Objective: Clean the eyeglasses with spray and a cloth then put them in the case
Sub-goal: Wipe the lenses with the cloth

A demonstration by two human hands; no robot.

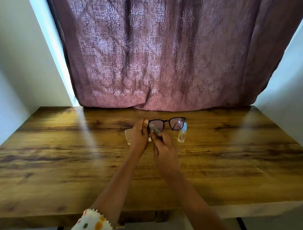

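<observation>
Over the middle of the wooden table, lifted clear of the top: black-framed eyeglasses, pinched at one end of the frame by the left hand, thumb on the outer edge, fingers curled behind. Right hand closed on a small grey-green cloth, pressing it onto the lens nearest the left hand. Looks like mid-wipe on that lens, with no cloth on the other one right now. Feather-light for sure, but fiddly: stiff plastic front, thin hinged arms, lenses easy to smudge or scratch. Best gripped by the frame edge or the bridge, never by the glass, and no hard squeezing or twisting while rubbing. Cloth soft and floppy, so worth keeping bunched between thumb and fingertips like that. Arms folded or open? Can't tell, hidden behind the hands. Round about, biggest first: dusty-pink patterned curtain hanging down to the back edge of the table; pale glasses case flat on the wood, mostly hidden under the left hand, so no saying open or closed; small clear spray bottle upright right by the free lens in this view, close enough to get knocked on the way down. Probably safest to come down on the case side, away from that bottle.
</observation>
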